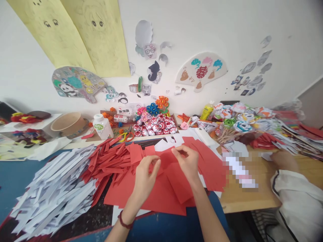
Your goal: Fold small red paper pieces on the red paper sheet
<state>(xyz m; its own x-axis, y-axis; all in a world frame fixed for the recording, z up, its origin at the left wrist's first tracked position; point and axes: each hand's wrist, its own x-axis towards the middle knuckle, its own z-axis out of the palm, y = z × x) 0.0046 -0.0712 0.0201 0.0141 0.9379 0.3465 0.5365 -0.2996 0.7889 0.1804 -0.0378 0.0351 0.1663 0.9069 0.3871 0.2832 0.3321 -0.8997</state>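
Note:
Over the middle of the table, my left hand (147, 171) and my right hand (188, 163) pinch opposite edges of a small piece of red paper (167, 158). Some of its outline merges with the red beneath, and several of my fingertips are hidden. Below my hands lie larger red sheets (143, 195). One small red square (179, 183) rests on them, close under my right wrist. To the left of my hands is a heap of folded red paper strips (111, 161), and beyond it a large pile of folded white paper strips (60, 191).
Red-and-white paper flowers (156, 126) stand in a box at the back, near yellow-handled scissors (125, 135) and a white bottle (102, 127). Paper flowers on sticks (242, 122) lie at the right. Another person's sleeve (297, 198) and arm rest by the wooden table (249, 198).

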